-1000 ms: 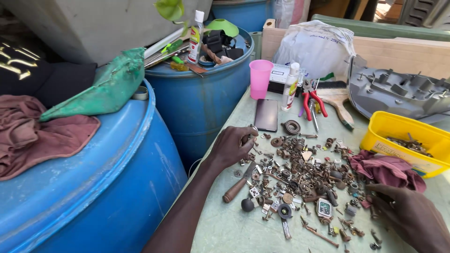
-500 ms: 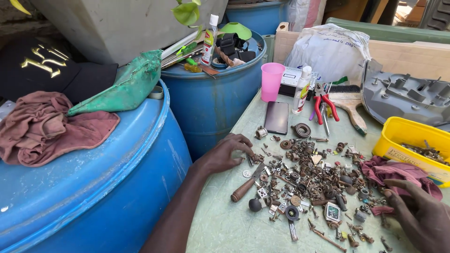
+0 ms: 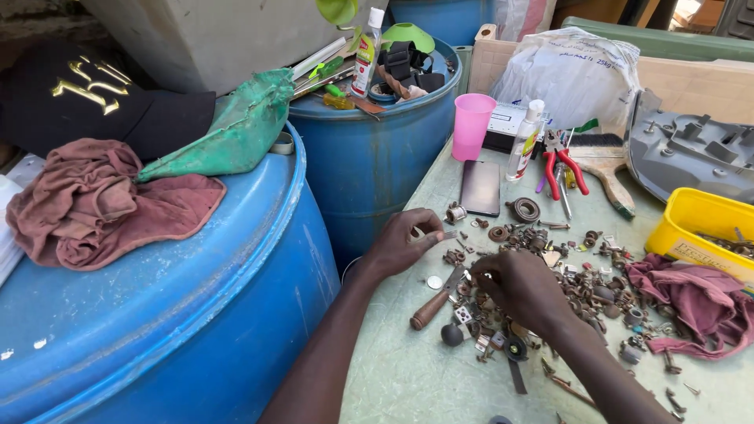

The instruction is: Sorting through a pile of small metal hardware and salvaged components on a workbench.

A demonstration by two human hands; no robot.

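Note:
My left hand (image 3: 402, 242) rests on the pale green table (image 3: 393, 377) at the left edge of a spread of rusty nuts, screws and small parts (image 3: 577, 271). Its thumb and fingertips pinch a small silvery screw (image 3: 448, 234). My right hand (image 3: 520, 289) lies palm down over the middle of the spread, fingers curled onto the parts; what they grip is hidden. A wooden-handled tool (image 3: 433, 305) lies between my forearms, with a round washer (image 3: 433, 281) and a black knob (image 3: 452, 335) beside it.
A dark phone (image 3: 480, 188), pink cup (image 3: 473, 126), white bottle (image 3: 525, 143), red pliers (image 3: 562, 169) and a brush (image 3: 611, 173) sit at the back. A yellow tub (image 3: 703, 224) and maroon rag (image 3: 699, 302) are on the right. Blue barrels (image 3: 369, 169) stand on the left.
My right hand has moved from the far right of the table to the middle of the pile. My left hand has stayed at the pile's left edge and now pinches a screw.

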